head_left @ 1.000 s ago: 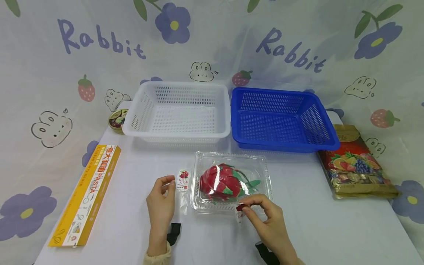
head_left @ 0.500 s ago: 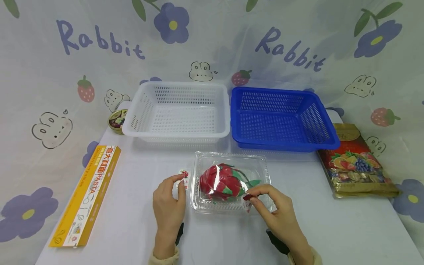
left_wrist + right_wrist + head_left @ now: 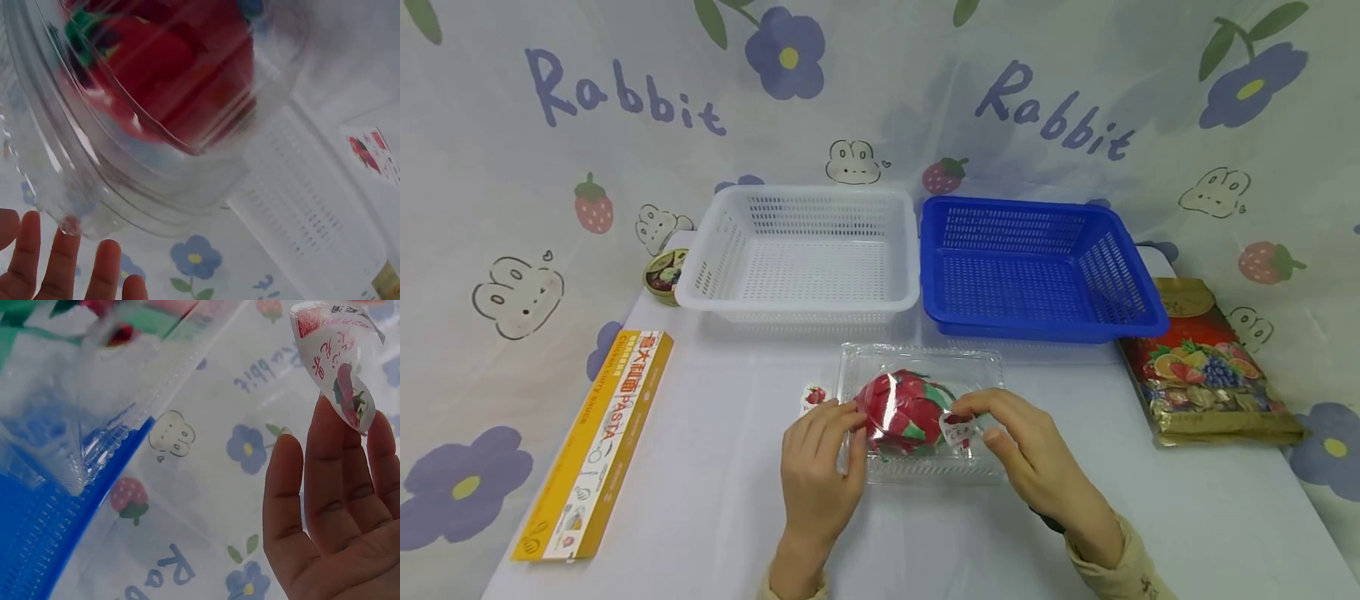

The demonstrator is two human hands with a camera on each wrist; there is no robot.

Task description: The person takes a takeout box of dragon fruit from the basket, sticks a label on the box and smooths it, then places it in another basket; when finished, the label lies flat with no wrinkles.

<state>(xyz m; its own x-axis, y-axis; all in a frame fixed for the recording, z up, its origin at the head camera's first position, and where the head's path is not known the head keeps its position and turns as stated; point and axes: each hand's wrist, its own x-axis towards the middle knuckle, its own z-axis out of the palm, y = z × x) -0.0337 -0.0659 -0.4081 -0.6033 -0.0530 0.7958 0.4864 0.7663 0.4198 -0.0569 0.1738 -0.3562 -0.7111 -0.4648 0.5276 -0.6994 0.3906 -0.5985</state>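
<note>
A clear plastic clamshell box (image 3: 925, 473) lies closed on the white table, with a red and green dragon fruit (image 3: 898, 408) inside. My left hand (image 3: 820, 467) rests its fingertips along the box's left side; in the left wrist view the fingers (image 3: 59, 262) are spread out fairly straight. My right hand (image 3: 1037, 458) is over the box's right side. A white sticker label (image 3: 337, 356) with a dragon fruit picture hangs curled from its index fingertip, the thumb apart from it. Left of the box lies another label (image 3: 813, 395), partly covered by my left hand.
Behind the box stand a white basket (image 3: 797, 307) and a blue basket (image 3: 1045, 327). A yellow pasta box (image 3: 595, 442) lies at the left, a round tin (image 3: 664, 275) at the back left. At the right is a red and gold fruit-printed bag (image 3: 1210, 367).
My left hand has moved right from the label on the table to the box's left side. The right hand rose over the box, and its thumb came away from the label.
</note>
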